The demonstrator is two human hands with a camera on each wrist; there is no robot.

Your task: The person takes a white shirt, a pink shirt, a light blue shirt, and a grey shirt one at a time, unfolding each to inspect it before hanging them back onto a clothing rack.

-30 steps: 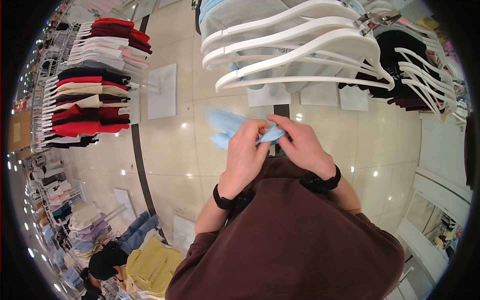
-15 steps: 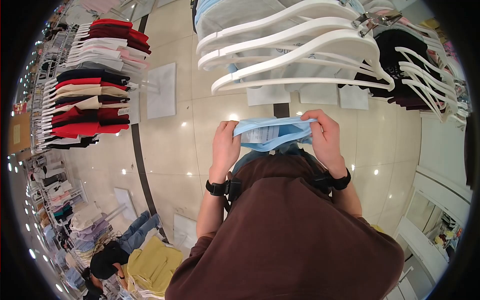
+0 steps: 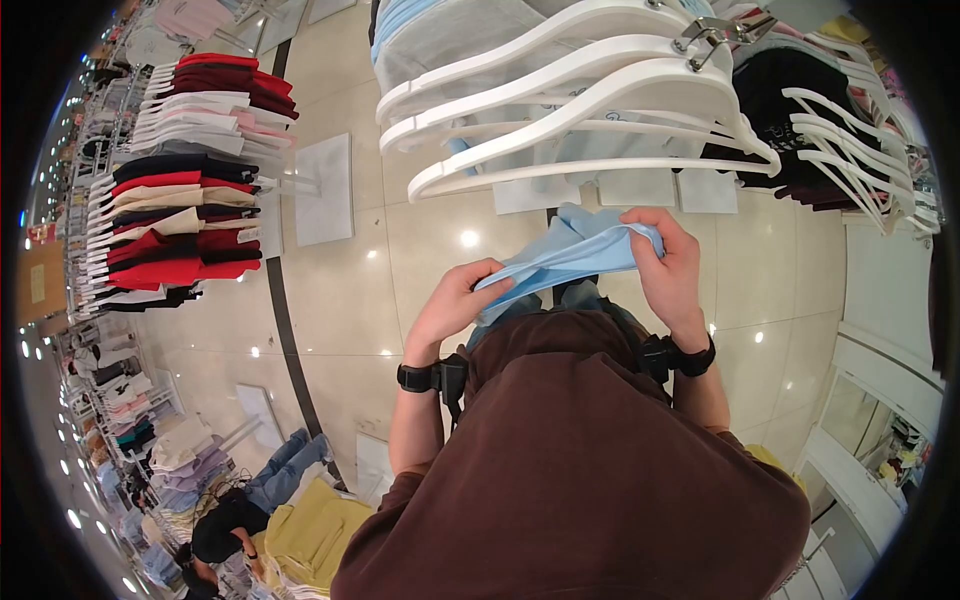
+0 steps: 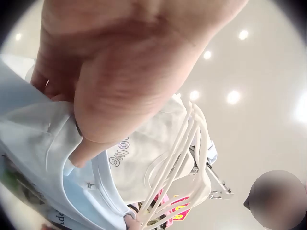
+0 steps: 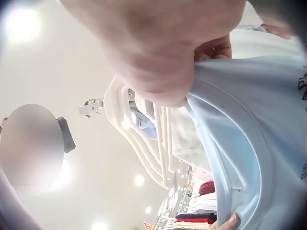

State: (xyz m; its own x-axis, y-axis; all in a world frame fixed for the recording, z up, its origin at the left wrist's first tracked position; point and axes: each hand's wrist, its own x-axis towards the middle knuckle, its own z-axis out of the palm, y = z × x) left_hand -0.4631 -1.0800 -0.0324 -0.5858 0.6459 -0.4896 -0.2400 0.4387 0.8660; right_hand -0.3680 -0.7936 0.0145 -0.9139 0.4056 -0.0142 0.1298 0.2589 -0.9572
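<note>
A light-blue T-shirt [image 3: 575, 245] hangs between my hands in front of my waist, with its stretched neckline uppermost. My left hand [image 3: 452, 302] pinches the left end of the neckline, thumb over the cloth. At the opposite end my right hand [image 3: 668, 262] grips the ribbed collar, a little higher than the left. Both wrist views show the open neck of the shirt [image 4: 98, 187], and the right one catches part of some dark lettering on the shirt [image 5: 283, 129]. The lower part of the garment is mostly hidden in the head view.
White hangers [image 3: 600, 169] on a metal rail [image 3: 715, 38] stick out just beyond my hands, with grey and pale-blue shirts behind. Racks of red, dark and white clothes [image 3: 205, 215] stand at the left. A person in black [image 3: 215, 530] bends near yellow garments [image 3: 315, 535].
My hands were close together on bunched cloth, then moved apart and spread the neckline wide. Now the neckline is narrower and slanted, my left hand lower and the right slightly farther right.
</note>
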